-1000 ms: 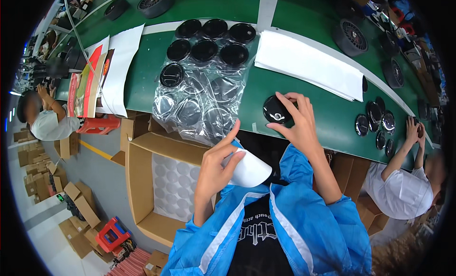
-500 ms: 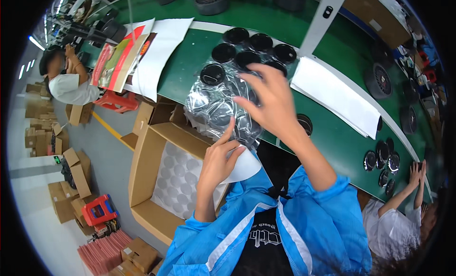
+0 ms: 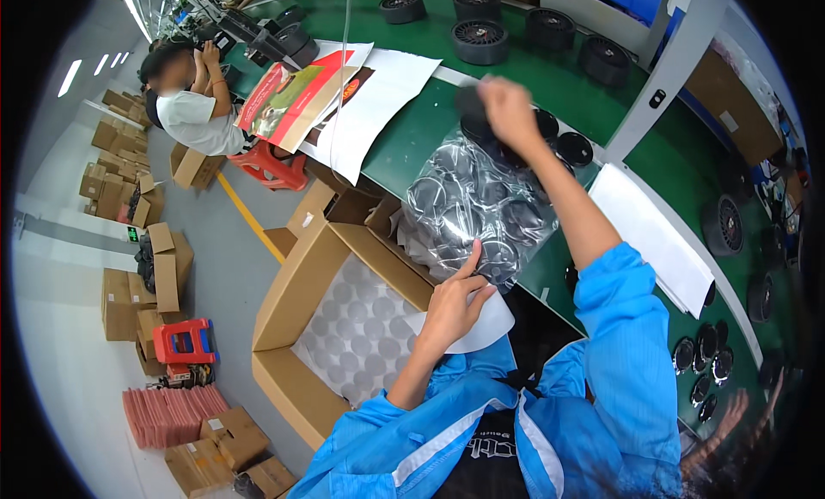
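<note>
My left hand (image 3: 454,308) has its index finger stretched onto a clear plastic bag (image 3: 481,228), its other fingers bent over a white sheet (image 3: 490,323) at the bench edge. Dark round pieces show through the bag. Beyond it, my right hand (image 3: 509,112) is closed at a black round cap (image 3: 472,104), both smeared by motion. More black caps (image 3: 574,149) lie beside and partly under my right wrist. Left of my left hand, an open cardboard box (image 3: 296,297) contains a layer of pale translucent material with round shapes (image 3: 357,319).
White sheets (image 3: 644,233) lie right on the green bench, with several glossy caps (image 3: 706,340) farther right. Printed cardboard (image 3: 296,95) is at the back left. Dark wheel-shaped parts (image 3: 479,42) stand behind a metal post (image 3: 657,78). A co-worker (image 3: 189,112) sits left; another's blurred hands show right.
My right hand has moved away from me, up to the far caps, and closed at one. My left index finger stays on the bag. The whole view has shifted.
</note>
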Demonstrator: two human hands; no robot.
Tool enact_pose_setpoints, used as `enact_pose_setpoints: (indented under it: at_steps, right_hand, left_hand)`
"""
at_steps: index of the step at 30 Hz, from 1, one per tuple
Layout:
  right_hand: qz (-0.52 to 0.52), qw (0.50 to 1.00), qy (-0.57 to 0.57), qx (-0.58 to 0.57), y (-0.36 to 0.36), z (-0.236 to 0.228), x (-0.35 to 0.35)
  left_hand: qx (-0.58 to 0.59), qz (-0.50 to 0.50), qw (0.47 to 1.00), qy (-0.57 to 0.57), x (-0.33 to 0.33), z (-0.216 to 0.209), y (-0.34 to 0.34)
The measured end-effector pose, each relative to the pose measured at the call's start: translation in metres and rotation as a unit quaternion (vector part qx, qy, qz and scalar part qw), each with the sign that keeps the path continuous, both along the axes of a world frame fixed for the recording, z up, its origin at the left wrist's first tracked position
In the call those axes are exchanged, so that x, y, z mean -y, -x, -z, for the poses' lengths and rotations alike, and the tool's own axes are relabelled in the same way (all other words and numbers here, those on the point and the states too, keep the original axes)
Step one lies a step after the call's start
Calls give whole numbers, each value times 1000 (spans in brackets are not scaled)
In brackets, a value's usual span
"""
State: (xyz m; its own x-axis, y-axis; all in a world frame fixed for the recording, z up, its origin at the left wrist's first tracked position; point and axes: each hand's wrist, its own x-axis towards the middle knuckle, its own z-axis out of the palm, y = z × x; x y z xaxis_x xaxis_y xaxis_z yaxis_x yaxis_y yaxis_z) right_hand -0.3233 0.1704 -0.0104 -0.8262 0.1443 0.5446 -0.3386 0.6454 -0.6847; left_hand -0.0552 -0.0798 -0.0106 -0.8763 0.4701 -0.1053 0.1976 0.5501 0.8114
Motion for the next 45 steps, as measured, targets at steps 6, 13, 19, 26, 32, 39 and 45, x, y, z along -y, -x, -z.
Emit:
enact_pose_setpoints:
  at_steps: [6,13,19,26,32,39,45]
  right_hand:
    - [16,950,291,113,-135,-86,-18]
    - [255,872,344,238,-418,-9,-89]
    - [395,854,-58,334,-441,-11,-61]
    - [231,945,-99,211,-438,2,-79]
    - [329,902,-175,217,-437,11,-69]
    - [199,962,119,142,-443,-42,-13]
    - [104,840,519,118,-404,-85,18]
  left_hand:
    - [-52,-43,991,-117,13,11,-2]
    - [28,87,969,-230,54,-52,-10]
    - [106,126,963,-212,6,-44,-10]
    - [174,86,945,-263,-31,-28,-15]
    - [189,59,942,-270,-47,-27,-7]
    - [146,-5,949,-279,-70,-28,-9]
    - [120,45,931,-342,-76,-67,-17]
